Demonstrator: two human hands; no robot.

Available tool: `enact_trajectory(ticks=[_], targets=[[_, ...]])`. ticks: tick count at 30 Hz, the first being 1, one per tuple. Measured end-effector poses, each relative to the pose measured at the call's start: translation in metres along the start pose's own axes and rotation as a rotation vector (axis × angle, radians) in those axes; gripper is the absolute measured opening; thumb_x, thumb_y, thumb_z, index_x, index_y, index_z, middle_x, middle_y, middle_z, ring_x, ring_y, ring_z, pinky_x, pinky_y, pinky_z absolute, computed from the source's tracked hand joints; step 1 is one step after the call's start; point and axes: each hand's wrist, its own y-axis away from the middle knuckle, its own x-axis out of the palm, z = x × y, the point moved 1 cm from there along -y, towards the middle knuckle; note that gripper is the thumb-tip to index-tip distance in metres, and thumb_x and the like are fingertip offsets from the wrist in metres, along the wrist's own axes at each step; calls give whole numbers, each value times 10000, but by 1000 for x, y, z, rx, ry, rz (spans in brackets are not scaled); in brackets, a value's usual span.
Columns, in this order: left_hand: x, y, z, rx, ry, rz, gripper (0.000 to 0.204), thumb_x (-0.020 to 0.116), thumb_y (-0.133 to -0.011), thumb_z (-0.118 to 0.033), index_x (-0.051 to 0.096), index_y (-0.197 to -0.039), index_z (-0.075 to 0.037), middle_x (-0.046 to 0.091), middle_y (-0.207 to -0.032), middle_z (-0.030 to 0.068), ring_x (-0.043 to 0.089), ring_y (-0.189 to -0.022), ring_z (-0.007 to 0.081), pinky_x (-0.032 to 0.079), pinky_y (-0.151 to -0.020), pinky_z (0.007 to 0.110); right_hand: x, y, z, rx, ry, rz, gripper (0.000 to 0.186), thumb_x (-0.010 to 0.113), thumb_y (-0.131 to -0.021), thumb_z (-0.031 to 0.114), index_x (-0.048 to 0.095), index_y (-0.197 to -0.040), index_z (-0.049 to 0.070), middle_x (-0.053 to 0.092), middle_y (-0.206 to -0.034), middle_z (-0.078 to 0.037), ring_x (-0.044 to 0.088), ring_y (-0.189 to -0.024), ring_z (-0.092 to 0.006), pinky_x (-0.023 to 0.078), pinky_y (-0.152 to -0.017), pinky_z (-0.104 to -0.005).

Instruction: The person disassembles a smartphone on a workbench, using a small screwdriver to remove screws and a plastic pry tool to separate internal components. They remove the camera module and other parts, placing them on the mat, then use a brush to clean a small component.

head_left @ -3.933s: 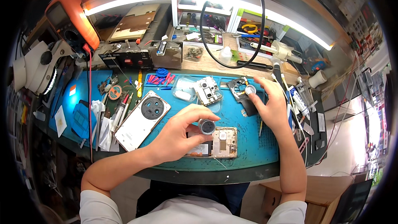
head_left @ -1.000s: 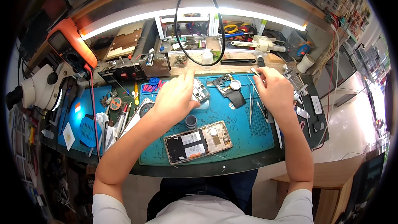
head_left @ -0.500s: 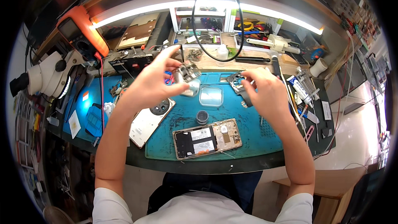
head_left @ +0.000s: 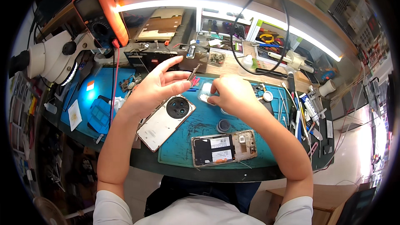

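Note:
Between the thumb and fingers of my left hand point(head_left: 154, 89) is a thin metal part point(head_left: 194, 72), seen nearly edge-on above the mat. My right hand point(head_left: 233, 93) is curled at a small clear plastic container point(head_left: 205, 91). Its thumb and index finger are bent in at the container's right side, and what they grip cannot be made out. Below my left hand lies a pale phone back cover point(head_left: 166, 127) with a round black camera ring. An opened phone point(head_left: 225, 148), battery exposed, lies nearer me, with a small round dark jar point(head_left: 223, 125) just behind it.
A teal mat point(head_left: 179, 150) covers the bench. At left stand a microscope point(head_left: 50, 58) and an orange multimeter point(head_left: 100, 16). Tweezers and a glue tube point(head_left: 309, 107) lie at right. A black cable loop point(head_left: 287, 25) hangs overhead. Behind the mat sits a tray of pliers point(head_left: 268, 41).
My right hand has left the dark phone part at the mat's right and come left to the clear container. My left hand still holds the metal part, now turned edge-on. The view has shifted.

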Motion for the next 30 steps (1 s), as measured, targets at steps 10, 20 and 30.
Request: enact_trajectory(ticks=[10,20,30], targets=[[-13,-3,2,-55,497,250,740,607,-1101,-359,311,-1612,87,458,-1579,345,530,-1445,444,456,-1232,525,0,-3,-1,52,-121,43,222,856,-859,300,786,-909,95,773,-904,-115,741,-899,-304,578,-814,-432],[-3,0,10,-144,698,270,752,542,-1125,-459,320,-1603,78,519,-1511,370,549,-1438,415,478,-1217,504,-18,38,-20,198,-888,-67,145,778,-984,141,786,-1056,15,793,-914,-80,744,-793,-109,575,-696,-283],[12,2,24,-194,767,339,769,513,-1133,-466,279,-1623,78,466,-1568,365,521,-1465,405,475,-1215,493,-1,89,-49,175,-1051,-128,200,692,-1032,73,768,-1179,-38,799,-970,-94,767,-866,-123,619,-743,-273]])
